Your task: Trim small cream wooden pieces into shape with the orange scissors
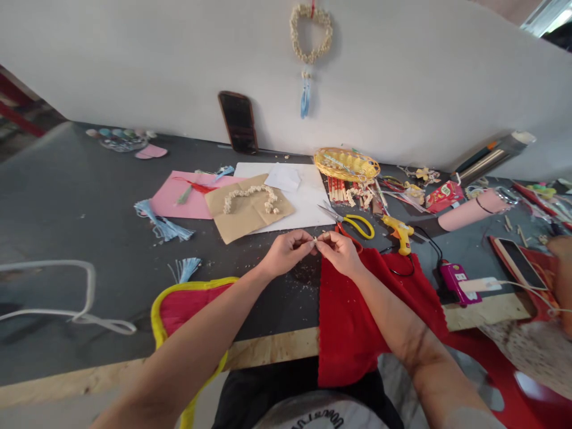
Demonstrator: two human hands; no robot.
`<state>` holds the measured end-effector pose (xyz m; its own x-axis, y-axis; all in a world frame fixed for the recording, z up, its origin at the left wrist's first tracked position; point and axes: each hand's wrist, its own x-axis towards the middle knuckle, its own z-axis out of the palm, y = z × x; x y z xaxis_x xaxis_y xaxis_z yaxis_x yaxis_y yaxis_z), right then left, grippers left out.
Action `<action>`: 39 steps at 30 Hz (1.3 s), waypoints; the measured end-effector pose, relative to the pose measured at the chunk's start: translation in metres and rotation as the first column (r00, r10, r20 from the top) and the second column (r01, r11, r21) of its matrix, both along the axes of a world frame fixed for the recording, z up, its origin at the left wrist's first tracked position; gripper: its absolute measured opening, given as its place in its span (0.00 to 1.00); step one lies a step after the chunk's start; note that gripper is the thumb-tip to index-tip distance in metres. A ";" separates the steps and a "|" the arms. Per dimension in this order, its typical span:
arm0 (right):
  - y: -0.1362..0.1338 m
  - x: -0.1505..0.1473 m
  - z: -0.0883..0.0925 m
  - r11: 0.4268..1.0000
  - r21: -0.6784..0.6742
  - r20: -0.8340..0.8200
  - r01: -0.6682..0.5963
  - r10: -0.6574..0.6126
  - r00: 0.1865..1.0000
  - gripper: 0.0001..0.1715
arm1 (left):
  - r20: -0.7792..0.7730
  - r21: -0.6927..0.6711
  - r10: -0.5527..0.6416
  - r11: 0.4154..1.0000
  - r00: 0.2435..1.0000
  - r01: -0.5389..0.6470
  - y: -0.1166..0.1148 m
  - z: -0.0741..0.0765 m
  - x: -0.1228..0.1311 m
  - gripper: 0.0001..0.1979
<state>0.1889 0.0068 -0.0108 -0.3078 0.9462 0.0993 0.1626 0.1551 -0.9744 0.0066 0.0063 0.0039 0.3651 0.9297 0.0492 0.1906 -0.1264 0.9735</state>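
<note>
My left hand (286,251) and my right hand (340,251) meet fingertip to fingertip over the dark table (80,196), just above a red felt cloth (353,316). Both pinch one tiny pale piece (315,241) between thumb and fingers; it is too small to name. Behind them lie yellow-handled scissors (355,223) and a yellow glue gun (399,231). On a brown paper sheet (248,210) sits a curved row of pale shell-like beads (250,195).
Pink paper (187,199), white paper (304,205), blue tassels (163,226) and a yellow basket (346,165) lie around. A red, yellow-rimmed piece (183,304) hangs over the front edge. A phone (239,122) leans on the wall; another phone (518,262) lies right.
</note>
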 end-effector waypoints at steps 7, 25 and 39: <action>0.000 0.001 -0.001 1.000 0.020 0.028 0.008 -0.009 1.000 0.13 | 0.070 -0.036 -0.038 0.999 0.997 0.041 0.002 -0.003 -0.002 0.13; 0.000 0.001 -0.004 0.997 0.077 0.062 0.024 -0.029 0.998 0.13 | 0.085 -0.059 -0.040 0.997 0.996 0.045 0.002 -0.001 -0.002 0.13; -0.001 -0.001 -0.005 0.989 0.137 0.025 0.053 -0.057 0.998 0.11 | 0.148 -0.104 -0.023 0.994 0.989 0.039 0.001 -0.001 0.000 0.14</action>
<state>0.1883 0.0062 -0.0155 -0.2599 0.9403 0.2198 0.2026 0.2757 -0.9397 0.0062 0.0071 0.0026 0.3898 0.9209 0.0057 0.0426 -0.0242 0.9988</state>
